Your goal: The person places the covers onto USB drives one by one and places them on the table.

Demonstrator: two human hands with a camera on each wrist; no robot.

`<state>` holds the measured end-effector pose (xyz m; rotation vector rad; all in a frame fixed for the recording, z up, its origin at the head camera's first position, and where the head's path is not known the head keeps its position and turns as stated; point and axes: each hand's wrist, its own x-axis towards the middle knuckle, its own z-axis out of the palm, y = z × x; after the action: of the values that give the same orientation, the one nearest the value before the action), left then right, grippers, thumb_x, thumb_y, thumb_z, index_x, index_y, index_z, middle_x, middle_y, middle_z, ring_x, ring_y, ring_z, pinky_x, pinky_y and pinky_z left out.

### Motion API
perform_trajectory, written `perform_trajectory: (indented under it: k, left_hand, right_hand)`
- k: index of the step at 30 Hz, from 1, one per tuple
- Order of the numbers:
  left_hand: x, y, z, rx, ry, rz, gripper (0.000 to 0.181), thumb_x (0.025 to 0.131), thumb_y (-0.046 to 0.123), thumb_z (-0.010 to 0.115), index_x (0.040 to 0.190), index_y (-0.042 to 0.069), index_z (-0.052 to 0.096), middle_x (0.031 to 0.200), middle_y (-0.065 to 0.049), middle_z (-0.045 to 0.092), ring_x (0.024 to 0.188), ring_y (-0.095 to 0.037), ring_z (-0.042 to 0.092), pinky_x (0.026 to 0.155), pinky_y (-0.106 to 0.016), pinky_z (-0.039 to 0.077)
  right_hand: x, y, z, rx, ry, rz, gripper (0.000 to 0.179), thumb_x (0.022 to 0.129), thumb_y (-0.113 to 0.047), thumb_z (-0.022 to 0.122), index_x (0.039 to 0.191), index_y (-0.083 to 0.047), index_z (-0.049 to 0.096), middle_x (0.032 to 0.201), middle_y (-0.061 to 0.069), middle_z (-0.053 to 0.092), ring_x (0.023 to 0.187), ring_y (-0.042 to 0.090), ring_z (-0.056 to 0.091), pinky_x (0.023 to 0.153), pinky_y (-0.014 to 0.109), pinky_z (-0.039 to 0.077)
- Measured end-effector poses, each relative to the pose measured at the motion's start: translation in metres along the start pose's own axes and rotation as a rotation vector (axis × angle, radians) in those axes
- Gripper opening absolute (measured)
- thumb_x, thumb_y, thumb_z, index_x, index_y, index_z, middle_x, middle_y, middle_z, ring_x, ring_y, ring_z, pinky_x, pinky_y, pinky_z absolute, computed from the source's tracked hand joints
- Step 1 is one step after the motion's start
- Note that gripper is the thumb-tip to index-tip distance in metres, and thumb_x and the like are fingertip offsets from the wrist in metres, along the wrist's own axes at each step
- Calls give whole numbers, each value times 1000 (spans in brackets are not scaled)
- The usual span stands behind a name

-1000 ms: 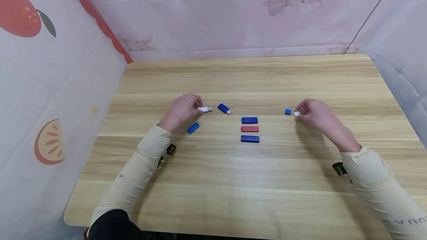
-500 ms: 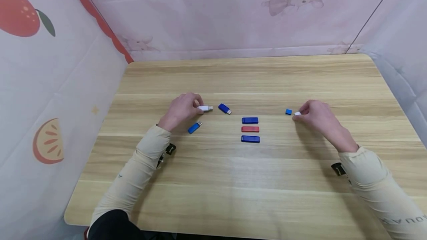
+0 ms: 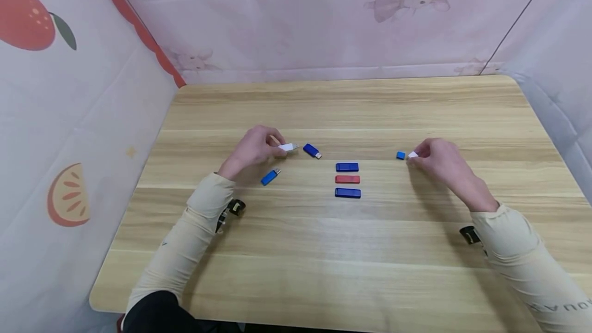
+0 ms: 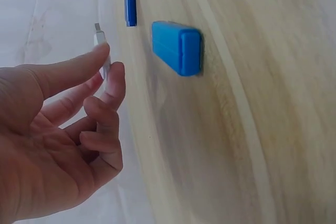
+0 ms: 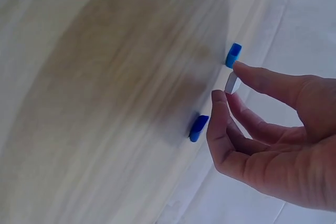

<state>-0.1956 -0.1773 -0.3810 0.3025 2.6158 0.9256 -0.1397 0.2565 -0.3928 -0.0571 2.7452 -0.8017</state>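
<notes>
While the left grip (image 3: 253, 148) pinches an uncapped white USB stick (image 3: 289, 147) by its rear, plug (image 4: 97, 26) toward 3 o'clock, the right grip (image 3: 446, 166) pinches a white cap (image 5: 231, 83), well apart from the stick at 3 o'clock. Light-blue cap (image 3: 400, 155) sits just beside it at 9 (what looks like a dark-blue cap (image 5: 198, 128) shows only in the right wrist view). On the worktop (image 3: 296, 276), around the white stick: open dark-blue stick (image 3: 312, 150) at 3, open light-blue stick (image 3: 269, 178) at 7, red stick (image 3: 347, 179) between two blue sticks (image 3: 348, 193) at 4. I'd leave plug and cap mouth clear of fingertips, match flat sides, avoid rocking.
</notes>
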Motion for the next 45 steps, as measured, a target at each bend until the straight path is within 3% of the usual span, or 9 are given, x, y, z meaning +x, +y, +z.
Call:
perform_trajectory:
  k: [4,7,12,23,27,34,40,45]
  left_hand:
    - [1,0,1,-42,-8,9,22,93,18,82,111,7,76,101,-14,78,80,-18,65,66,-26,49]
    - [1,0,2,-78,-19,9,21,93,18,83,110,7,76,101,-14,78,84,-21,67,69,-27,50]
    - [2,0,5,-137,-35,2,20,93,16,83,108,7,74,101,-12,77,85,-20,66,71,-28,50]
    - [4,1,14,-289,-77,76,18,94,10,80,109,4,74,103,-11,75,88,-16,64,79,-29,52]
    - [4,4,21,-350,-88,88,16,94,6,79,109,3,74,101,-8,74,84,-14,62,76,-30,53]
    - [1,11,32,-526,-80,41,16,92,-3,76,108,-2,73,97,-7,74,83,-15,62,72,-28,50]
    - [2,18,35,-476,-77,33,14,95,1,76,109,1,74,98,-7,75,84,-22,61,71,-28,49]
    - [3,23,38,-421,-79,46,14,96,3,76,110,2,75,104,-13,76,87,-25,64,71,-28,50]
  right_hand:
    - [-1,-6,0,7,5,-11,37,101,-21,71,120,11,69,118,32,73,107,44,70,91,55,56]
    - [-1,-10,0,18,7,-24,36,100,-21,72,119,9,70,116,29,76,106,43,73,84,44,57]
    - [-1,-16,0,43,26,-55,32,98,-22,74,116,4,73,111,25,79,103,38,76,75,27,50]
    - [0,-28,4,54,28,-70,26,98,-19,75,116,1,75,112,23,79,104,38,75,79,31,52]
    - [0,-33,7,74,38,-90,26,98,-19,76,116,0,75,110,22,79,101,35,75,78,31,52]
    - [3,-38,14,121,54,-141,23,97,-20,79,113,-3,77,102,16,80,93,30,74,73,22,50]
    - [4,-43,18,156,48,-167,22,96,-19,79,111,-4,78,100,16,80,88,24,71,68,20,49]
    - [5,-49,21,190,34,-163,22,97,-20,79,112,-4,78,100,15,80,89,27,71,67,20,49]
